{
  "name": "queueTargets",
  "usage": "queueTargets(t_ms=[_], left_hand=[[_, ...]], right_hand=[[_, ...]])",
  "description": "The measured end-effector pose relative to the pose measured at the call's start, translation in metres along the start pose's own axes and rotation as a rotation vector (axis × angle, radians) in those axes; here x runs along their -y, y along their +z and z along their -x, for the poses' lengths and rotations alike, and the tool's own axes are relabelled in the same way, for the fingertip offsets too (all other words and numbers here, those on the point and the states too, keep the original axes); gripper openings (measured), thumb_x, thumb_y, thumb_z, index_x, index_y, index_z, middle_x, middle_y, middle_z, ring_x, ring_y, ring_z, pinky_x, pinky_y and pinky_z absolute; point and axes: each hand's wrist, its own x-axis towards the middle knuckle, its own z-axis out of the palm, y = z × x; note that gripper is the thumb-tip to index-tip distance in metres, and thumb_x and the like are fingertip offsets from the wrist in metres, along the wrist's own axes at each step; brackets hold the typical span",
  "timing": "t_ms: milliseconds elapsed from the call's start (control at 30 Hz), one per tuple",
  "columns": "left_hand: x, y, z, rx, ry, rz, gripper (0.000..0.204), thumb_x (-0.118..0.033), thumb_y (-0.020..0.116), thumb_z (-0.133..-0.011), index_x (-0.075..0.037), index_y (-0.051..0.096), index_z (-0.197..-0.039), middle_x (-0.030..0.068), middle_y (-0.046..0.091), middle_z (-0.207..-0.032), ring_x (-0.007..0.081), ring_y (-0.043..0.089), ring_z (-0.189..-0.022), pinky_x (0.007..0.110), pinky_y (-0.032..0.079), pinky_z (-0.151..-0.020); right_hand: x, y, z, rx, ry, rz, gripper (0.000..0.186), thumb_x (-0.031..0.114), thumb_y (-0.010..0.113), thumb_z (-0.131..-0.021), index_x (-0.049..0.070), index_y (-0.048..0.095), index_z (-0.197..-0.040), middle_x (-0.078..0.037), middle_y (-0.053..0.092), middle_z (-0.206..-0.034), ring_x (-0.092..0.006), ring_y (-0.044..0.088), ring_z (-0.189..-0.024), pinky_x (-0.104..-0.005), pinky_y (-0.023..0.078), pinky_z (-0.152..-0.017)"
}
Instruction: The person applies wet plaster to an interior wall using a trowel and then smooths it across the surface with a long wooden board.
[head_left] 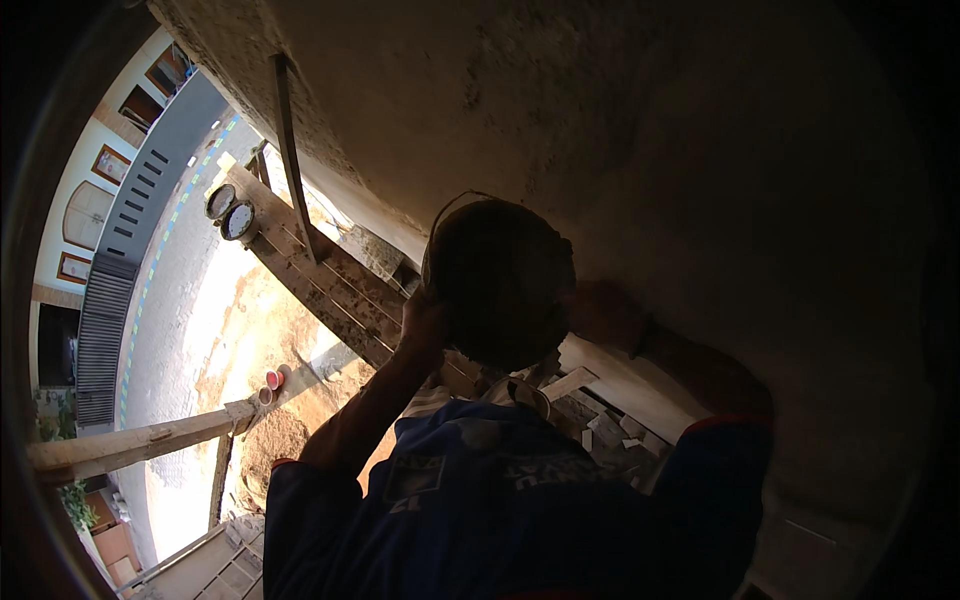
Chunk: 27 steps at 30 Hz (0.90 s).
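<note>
A dark round bucket (500, 285) is held up in front of my chest, close to the wall. Its thin wire handle (432, 235) stands out at the upper left of the rim. What is inside is too dark to make out. My left hand (425, 322) grips the bucket at its lower left side. At the bucket's right edge is my right hand (605, 312), deep in shadow, with its fingers hard to see. Whether it grips the rim or something else is hidden by the dark.
A rough plastered wall (640, 130) fills the right and top. Wooden scaffold planks (320, 275) run at the left, carrying two pails (238, 220). An upright timber (292, 160) and a horizontal pole (150, 445) cross there. Below lie sandy ground (275, 435) and rubble (605, 425).
</note>
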Motion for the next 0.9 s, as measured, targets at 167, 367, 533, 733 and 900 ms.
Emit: queueTargets(t_ms=[167,367,533,733,900], left_hand=[[-0.012,-0.002,-0.002,-0.002,-0.09,-0.107,0.022,-0.005,0.059,-0.074,0.0,0.054,-0.095,0.0044,0.058,-0.075,0.0124,0.057,-0.063,0.026,0.047,-0.053],[-0.011,0.003,0.001,-0.046,-0.041,-0.163,0.005,-0.01,0.053,-0.081,-0.005,0.055,-0.083,0.0018,0.054,-0.062,0.0109,0.053,-0.048,0.023,0.041,-0.039],[0.019,-0.013,-0.011,-0.011,0.039,-0.086,0.008,-0.01,0.052,-0.083,-0.004,0.057,-0.085,0.0021,0.056,-0.064,0.0116,0.054,-0.049,0.025,0.043,-0.04],[0.028,-0.046,-0.001,-0.036,-0.023,-0.074,0.018,-0.01,0.056,-0.078,-0.004,0.054,-0.096,0.0037,0.055,-0.073,0.0132,0.055,-0.062,0.028,0.044,-0.05],[0.049,-0.049,-0.016,-0.054,-0.11,-0.149,0.019,-0.016,0.059,-0.076,-0.004,0.055,-0.09,0.0037,0.054,-0.071,0.0126,0.054,-0.059,0.028,0.044,-0.05]], right_hand=[[0.013,-0.002,0.009,0.065,0.132,-0.372,0.024,0.022,0.06,-0.078,0.005,0.053,-0.093,-0.013,0.058,-0.072,-0.0274,0.06,-0.065,-0.0388,0.049,-0.058],[-0.005,0.017,0.024,-0.101,0.068,-0.164,0.027,0.028,0.06,-0.081,0.006,0.053,-0.095,-0.012,0.058,-0.072,-0.0278,0.06,-0.064,-0.0388,0.048,-0.059],[0.001,-0.071,0.02,-0.161,0.182,-0.291,0.027,0.021,0.062,-0.077,0.007,0.054,-0.099,-0.014,0.061,-0.08,-0.0312,0.061,-0.072,-0.0396,0.049,-0.064],[0.032,-0.221,0.017,-0.077,0.293,-0.433,0.03,0.018,0.065,-0.074,0.005,0.054,-0.099,-0.013,0.061,-0.088,-0.0287,0.062,-0.081,-0.038,0.05,-0.07],[0.065,-0.324,0.045,-0.13,0.044,-0.233,0.037,0.021,0.068,-0.076,0.001,0.055,-0.104,-0.014,0.061,-0.091,-0.0253,0.063,-0.085,-0.0368,0.05,-0.074]])
